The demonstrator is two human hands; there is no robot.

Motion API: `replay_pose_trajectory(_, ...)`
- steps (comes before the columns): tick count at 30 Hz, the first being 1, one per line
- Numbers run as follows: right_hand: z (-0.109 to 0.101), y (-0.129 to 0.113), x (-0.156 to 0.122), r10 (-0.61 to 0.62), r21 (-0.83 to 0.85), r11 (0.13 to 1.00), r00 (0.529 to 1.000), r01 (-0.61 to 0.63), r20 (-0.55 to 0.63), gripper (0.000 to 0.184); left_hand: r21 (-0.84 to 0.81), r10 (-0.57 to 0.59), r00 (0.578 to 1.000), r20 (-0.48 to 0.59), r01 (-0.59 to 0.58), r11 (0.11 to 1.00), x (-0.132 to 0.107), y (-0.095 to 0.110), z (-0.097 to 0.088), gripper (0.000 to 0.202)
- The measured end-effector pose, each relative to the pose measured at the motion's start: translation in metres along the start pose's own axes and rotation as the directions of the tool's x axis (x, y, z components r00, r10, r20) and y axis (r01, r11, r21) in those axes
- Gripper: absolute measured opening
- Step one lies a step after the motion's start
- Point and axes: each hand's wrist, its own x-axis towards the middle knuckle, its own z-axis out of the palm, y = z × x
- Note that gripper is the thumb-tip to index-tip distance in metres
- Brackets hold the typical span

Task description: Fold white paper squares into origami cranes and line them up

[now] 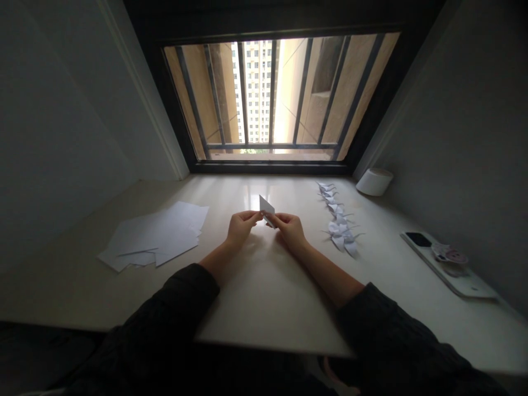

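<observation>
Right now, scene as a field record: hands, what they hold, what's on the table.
left hand: pinches the folded paper at its left side
right hand: pinches the same piece from the right
folded paper: small, white, held just above the table
left of the hands: loose white sheets, lying flat and overlapping
right of the hands: row of paper cranes
far right: phone, lying flat; white round container near the wall
back: barred window

Loose sheets [154, 235], paper cranes [339, 223] and a phone [427, 250] lie about.
</observation>
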Motion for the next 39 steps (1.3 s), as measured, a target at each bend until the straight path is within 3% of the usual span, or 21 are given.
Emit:
replay_pose_trajectory(5, 0.002, 0.001, 0.0, -0.025, -0.028, 0.999, 0.999, 0.026, 0.045, 0.037, -0.067, -0.046, 0.998, -0.051, 0.042, 0.997, -0.002, 0.0, 0.003, 0.036)
replay_pose_trajectory(8, 0.002, 0.003, 0.001, -0.053, -0.047, 0.997, 0.997, 0.056, 0.062, 0.036, -0.037, -0.016, 0.998, -0.057, 0.014, 0.999, -0.001, -0.002, 0.003, 0.037)
replay_pose_trajectory(12, 0.0, 0.005, 0.0, -0.13, -0.203, 0.971, 0.991, 0.125, -0.011, 0.034, 0.033, 0.008, 1.0, -0.017, -0.007, 0.999, 0.001, -0.006, 0.0, 0.04)
replay_pose_trajectory(15, -0.002, 0.001, -0.002, -0.271, -0.375, 0.901, 0.958, 0.219, -0.091, 0.029, 0.06, -0.046, 0.998, 0.043, 0.043, 0.997, 0.002, -0.008, -0.003, 0.045)
replay_pose_trajectory(18, -0.005, -0.002, -0.003, -0.416, -0.486, 0.811, 0.905, 0.324, -0.091, 0.024, 0.115, -0.039, 0.993, 0.112, 0.026, 0.993, 0.001, -0.007, -0.003, 0.047)
replay_pose_trajectory(22, -0.007, -0.001, -0.002, -0.537, -0.639, 0.643, 0.844, 0.422, 0.016, 0.025, 0.084, -0.005, 0.99, 0.144, -0.007, 0.996, 0.0, -0.004, 0.001, 0.045)
replay_pose_trajectory(25, -0.006, 0.002, -0.002, -0.533, -0.651, 0.598, 0.839, 0.467, 0.112, 0.026, 0.044, -0.006, 0.995, 0.1, 0.002, 0.999, 0.001, -0.003, 0.002, 0.044)
replay_pose_trajectory(27, -0.005, 0.003, -0.002, -0.516, -0.614, 0.624, 0.845, 0.483, 0.141, 0.028, 0.028, -0.015, 0.996, 0.085, 0.013, 1.0, 0.002, -0.004, 0.0, 0.043)
replay_pose_trajectory(30, -0.004, 0.004, -0.001, -0.467, -0.491, 0.736, 0.874, 0.467, 0.131, 0.033, 0.007, -0.04, 0.996, 0.083, 0.039, 0.999, 0.004, -0.005, -0.002, 0.042)
replay_pose_trajectory(34, -0.005, 0.007, 0.002, -0.326, -0.334, 0.889, 0.945, 0.315, 0.023, 0.041, -0.007, -0.066, 0.995, 0.073, 0.067, 0.998, 0.005, -0.008, -0.002, 0.042)
replay_pose_trajectory(39, -0.007, 0.012, 0.006, -0.164, -0.258, 0.956, 0.984, 0.142, -0.066, 0.039, 0.022, -0.058, 0.995, 0.078, 0.057, 0.998, 0.005, -0.008, -0.002, 0.043)
